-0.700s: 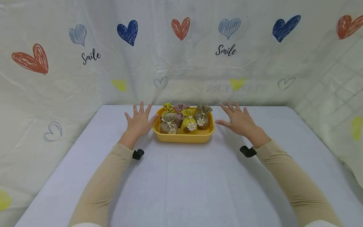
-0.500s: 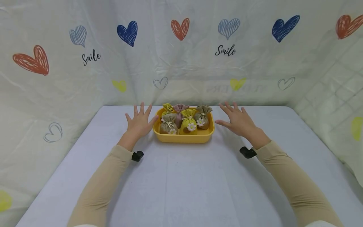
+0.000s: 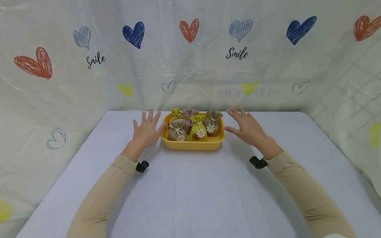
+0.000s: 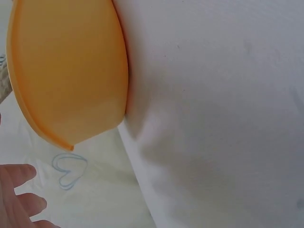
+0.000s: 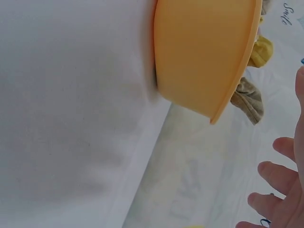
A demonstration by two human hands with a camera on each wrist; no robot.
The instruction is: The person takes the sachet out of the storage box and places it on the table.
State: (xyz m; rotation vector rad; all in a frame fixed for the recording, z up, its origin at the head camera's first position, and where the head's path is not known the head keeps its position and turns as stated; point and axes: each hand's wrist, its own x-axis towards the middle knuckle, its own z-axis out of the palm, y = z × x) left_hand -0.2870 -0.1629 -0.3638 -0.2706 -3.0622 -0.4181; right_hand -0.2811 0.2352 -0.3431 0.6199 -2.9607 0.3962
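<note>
A yellow plastic tray [image 3: 192, 145] stands at the far edge of the table, with several small drawstring pouches in it. A yellow pouch [image 3: 196, 123] and a beige pouch [image 3: 177, 125] are in front; a mauve pouch [image 3: 188, 125], a grey-brown pouch [image 3: 213, 116] and another yellow pouch [image 3: 176, 112] sit around them. White flowers decorate some pouches. My left hand [image 3: 145, 133] is spread beside the tray's left end, its thumb at the rim. On the opposite side my right hand [image 3: 249, 130] is spread, thumb close to the rim; whether either thumb touches is unclear. Both hands hold nothing.
A white cloth covers the table [image 3: 205, 191]. Behind and at the sides hangs a pale curtain [image 3: 205, 66] printed with hearts and "Smile". Black wrist cameras show below each hand, such as the left one [image 3: 142, 166].
My right hand has moved left, closer to the tray's right end. My left hand has shifted slightly down, its thumb now at the rim. The tray and pouches look still.
</note>
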